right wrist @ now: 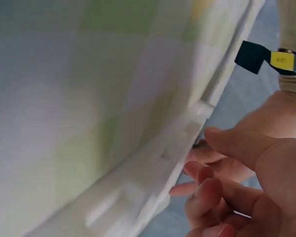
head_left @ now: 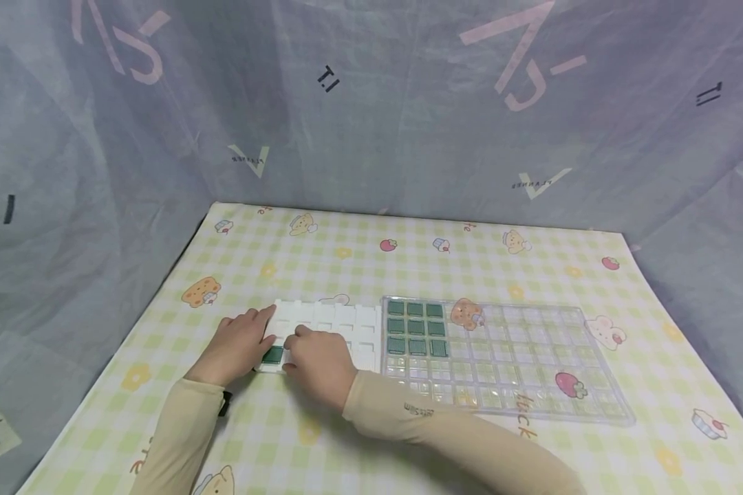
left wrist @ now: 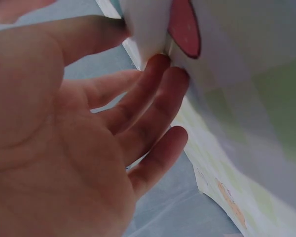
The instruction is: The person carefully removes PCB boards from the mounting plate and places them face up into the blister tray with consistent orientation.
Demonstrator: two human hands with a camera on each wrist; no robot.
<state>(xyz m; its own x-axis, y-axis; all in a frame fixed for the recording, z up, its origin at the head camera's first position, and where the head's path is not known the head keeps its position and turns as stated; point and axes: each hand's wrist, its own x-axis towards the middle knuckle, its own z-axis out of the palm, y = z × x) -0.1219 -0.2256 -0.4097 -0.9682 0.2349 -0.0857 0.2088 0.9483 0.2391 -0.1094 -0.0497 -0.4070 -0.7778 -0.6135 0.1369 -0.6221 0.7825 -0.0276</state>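
A white compartmented tray (head_left: pixel 365 315) lies on the table, its left edge held between the thumb and fingers of my left hand (head_left: pixel 235 347). In the left wrist view, that left hand (left wrist: pixel 89 118) has its thumb and fingertips against the tray's white side. One green square piece (head_left: pixel 272 355) sits in the tray's near left corner compartment. My right hand (head_left: pixel 322 364) is over the tray just right of this piece, fingers bent. In the right wrist view, the right hand (right wrist: pixel 251 182) shows thumb and forefinger apart, with nothing visible between them. Its palm hides several tray compartments.
Right of the white tray, a clear plastic tray (head_left: pixel 514 357) with many compartments holds several green pieces (head_left: pixel 416 327) in its far left part. A checked tablecloth (head_left: pixel 359 275) covers the table. Grey cloth (head_left: pixel 371 124) hangs behind and at both sides.
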